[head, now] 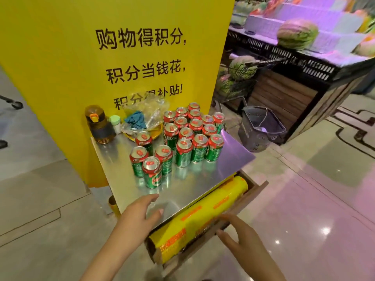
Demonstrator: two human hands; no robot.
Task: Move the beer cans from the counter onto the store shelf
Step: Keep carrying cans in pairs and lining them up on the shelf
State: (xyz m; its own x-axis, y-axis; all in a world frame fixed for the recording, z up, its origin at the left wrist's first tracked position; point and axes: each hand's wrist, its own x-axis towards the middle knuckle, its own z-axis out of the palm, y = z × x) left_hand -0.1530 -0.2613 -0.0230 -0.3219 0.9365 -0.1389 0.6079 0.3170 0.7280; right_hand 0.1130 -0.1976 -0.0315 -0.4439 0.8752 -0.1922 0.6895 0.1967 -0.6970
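Both the left hand [138,213] and right hand [239,234] hover empty with fingers spread; the upright beer cans [188,136] on the steel worktop [203,179] look rigid, smooth and probably full, best gripped round the side.

My left hand [140,211] and my right hand [241,235] are both bare, with no glove, ring or watch showing on either. Back from the fingers, both wrists and forearms are uncovered right down to the bottom edge of the view, with no sleeve cuff showing on either arm. The nail on my left thumb [161,211] is short, pale and plain, and the fingers of my right hand are too blurred for me to make out their nails.
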